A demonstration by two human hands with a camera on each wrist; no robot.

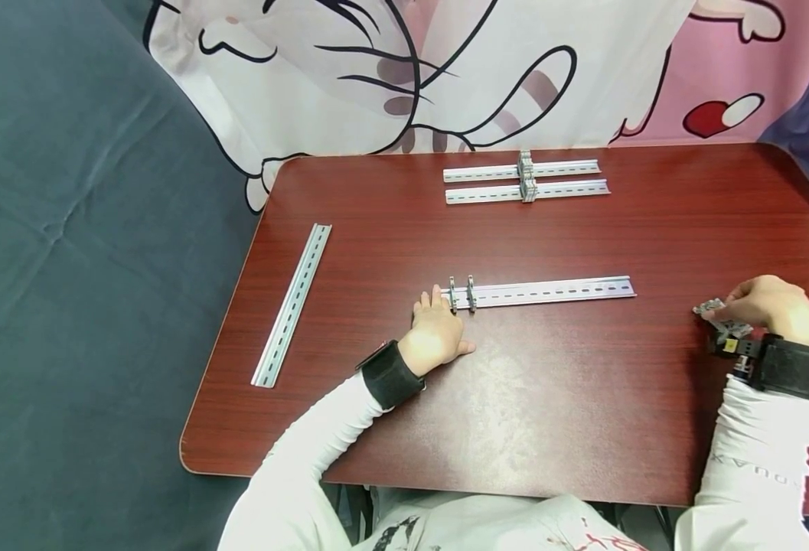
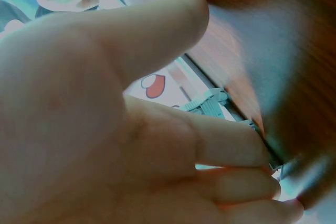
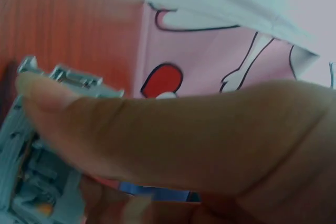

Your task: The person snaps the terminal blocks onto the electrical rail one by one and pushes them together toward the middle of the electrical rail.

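Note:
In the head view my left hand (image 1: 437,330) lies palm down with extended fingers, its fingertips at the left end of a slotted metal DIN rail (image 1: 556,291). Two thin grey clips (image 1: 471,294) stand upright on that rail, close to those fingers. The left wrist view shows the thumb (image 2: 163,30) spread away from the other fingers. Far to the right, my right hand (image 1: 776,306) grips grey terminal blocks (image 1: 731,330). Seen from the right wrist, the thumb presses on a grey block (image 3: 39,166), covering part of it; the other fingers are mostly hidden.
Two parallel rails (image 1: 487,173) joined by a row of grey blocks (image 1: 526,177) lie at the back of the brown table (image 1: 583,428). Another bare rail (image 1: 292,306) lies slanted on the left. A cartoon-print cloth (image 1: 500,76) hangs along the far edge.

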